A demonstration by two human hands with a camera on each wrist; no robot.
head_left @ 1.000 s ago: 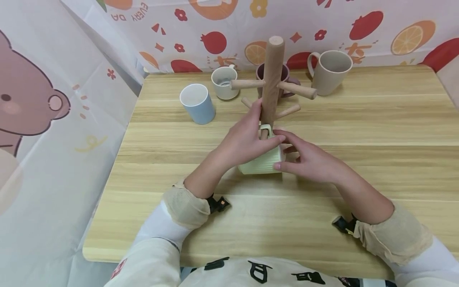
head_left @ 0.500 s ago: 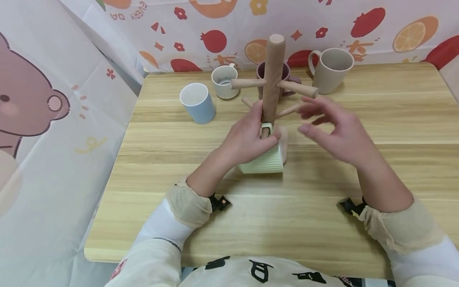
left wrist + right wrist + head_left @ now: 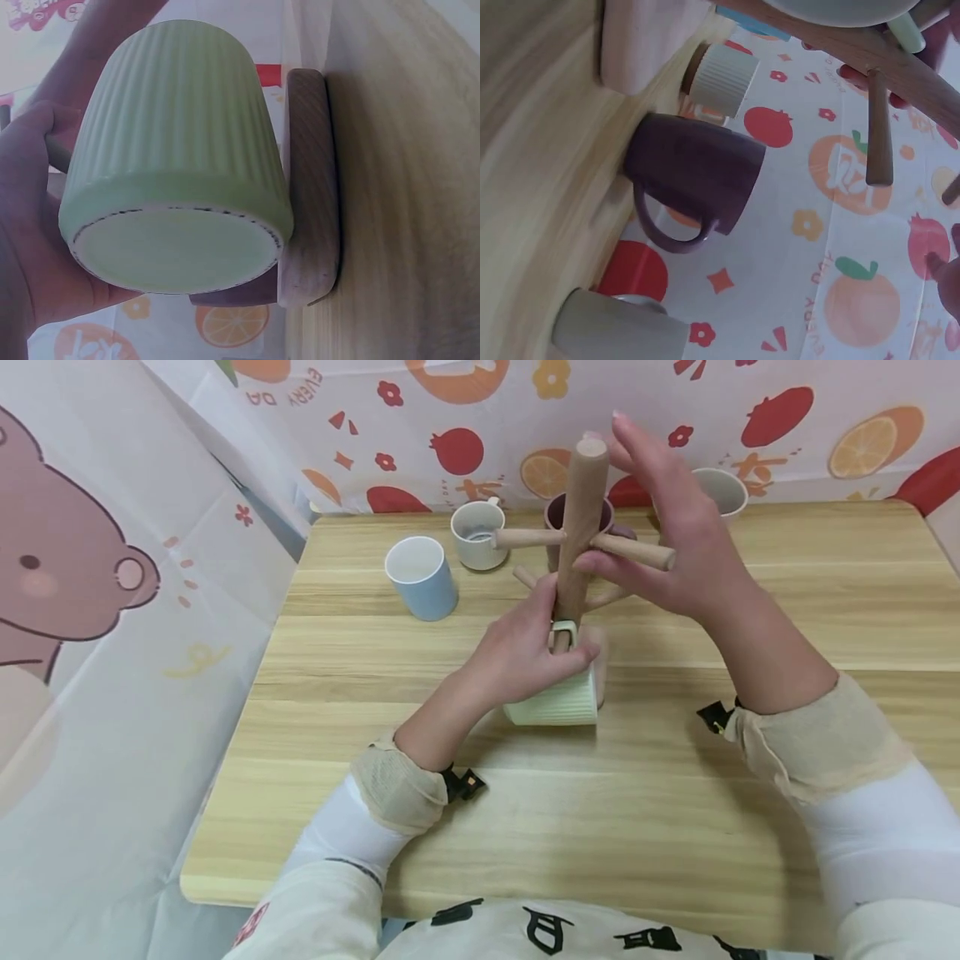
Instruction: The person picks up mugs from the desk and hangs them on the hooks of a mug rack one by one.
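A pale green ribbed mug [image 3: 558,702] hangs tilted by its handle on a low peg of a wooden mug tree [image 3: 581,518]. My left hand [image 3: 513,647] grips the mug tree's post just above the mug, thumb across by the mug's handle. Some of its fingertips [image 3: 855,76] show behind the post in the right wrist view. Beside the upper pegs is my right hand [image 3: 682,535], fingers raised and spread, thumb close to the post; contact cannot be told. In the left wrist view the mug's bottom faces the camera, near the wooden base [image 3: 311,187].
Behind the tree stand a light blue cup [image 3: 423,581], a small white mug [image 3: 480,535], a dark purple mug [image 3: 694,169] and a grey-beige mug [image 3: 723,489], partly hidden by my right hand. A fruit-print cloth [image 3: 450,410] rises along the table's [image 3: 315,827] back edge.
My right hand has left the green mug, moved right, then up to the top of the mug tree with its fingers spread. The left hand keeps its place on the post.
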